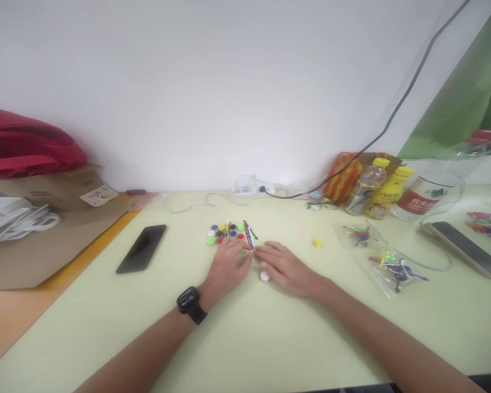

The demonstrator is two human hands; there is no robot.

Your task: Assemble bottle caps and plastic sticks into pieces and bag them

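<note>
A bundle of thin coloured plastic sticks [249, 233], red, blue and dark among them, lies in front of my hands. My left hand [228, 267], with a black watch on its wrist, has its thumb and forefinger curled at the near end of a stick. My right hand [285, 268] lies low over the table, fingers stretched out, tips close to the same stick ends. Beside its thumb is a small white round piece [264, 277]. Several coloured discs [220, 233] sit just beyond my left hand, partly hidden by it.
Left is a black phone [141, 249]; right, a small yellow piece [317, 243] and clear bags of plastic parts [396, 270]. Glasses [323, 205], bottles [367, 185] and a power strip [253, 186] stand toward the wall. Another phone [466, 248] rests far right. A cardboard box [53, 188] is at left.
</note>
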